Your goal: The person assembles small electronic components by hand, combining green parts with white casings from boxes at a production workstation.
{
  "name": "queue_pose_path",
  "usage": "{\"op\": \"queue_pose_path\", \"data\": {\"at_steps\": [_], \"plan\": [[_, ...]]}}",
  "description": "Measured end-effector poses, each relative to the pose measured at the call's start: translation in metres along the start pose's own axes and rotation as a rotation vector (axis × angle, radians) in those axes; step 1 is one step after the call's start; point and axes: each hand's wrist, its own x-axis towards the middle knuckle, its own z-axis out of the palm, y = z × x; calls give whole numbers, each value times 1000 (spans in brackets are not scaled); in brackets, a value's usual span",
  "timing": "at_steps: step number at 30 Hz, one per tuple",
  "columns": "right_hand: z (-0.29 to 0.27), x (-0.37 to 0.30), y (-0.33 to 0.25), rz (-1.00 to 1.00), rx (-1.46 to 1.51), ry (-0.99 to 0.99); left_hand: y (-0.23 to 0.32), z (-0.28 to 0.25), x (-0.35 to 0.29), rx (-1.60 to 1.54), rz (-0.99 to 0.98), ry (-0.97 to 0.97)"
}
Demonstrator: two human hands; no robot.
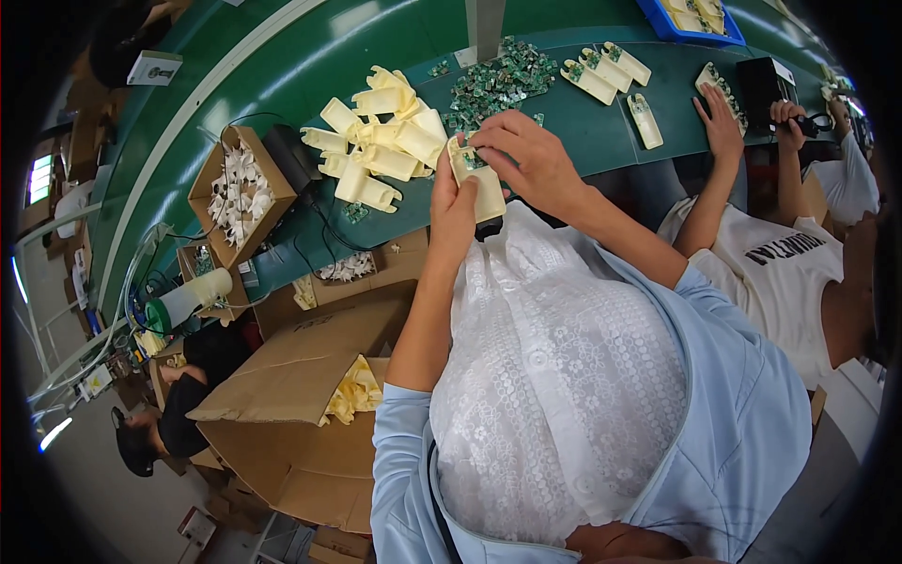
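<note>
Close in front of my body, my left hand [453,214] is wrapped around a cream plastic casing [486,199], which it holds tilted at the table's near edge. The fingers of my right hand [536,162] are bent over the casing's upper end, pinching at a small green circuit board [473,158] set there. My fingers partly cover that board. Left of my hands lies a heap of cream casings [385,155]. Just beyond them spreads a pile of small green circuit boards [503,83].
To the right, several casings with boards [590,81] lie in a row, with a single casing [645,122] nearer. A co-worker's hand [722,120] rests by another casing. A blue bin [700,38] stands at the back. On the left are a carton of white parts [205,193] and a large cardboard box [310,352].
</note>
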Motion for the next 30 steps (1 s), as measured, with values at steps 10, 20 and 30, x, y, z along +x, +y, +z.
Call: {"op": "queue_pose_path", "data": {"at_steps": [10,20,30], "plan": [[3,0,1,-73,-156,37,0,0,-2,-118,-56,-31],[5,-2,3,-142,-198,45,-1,6,-3,214,-2,100],[7,-6,-1,-195,-239,28,0,11,-5,301,38,149]]}}
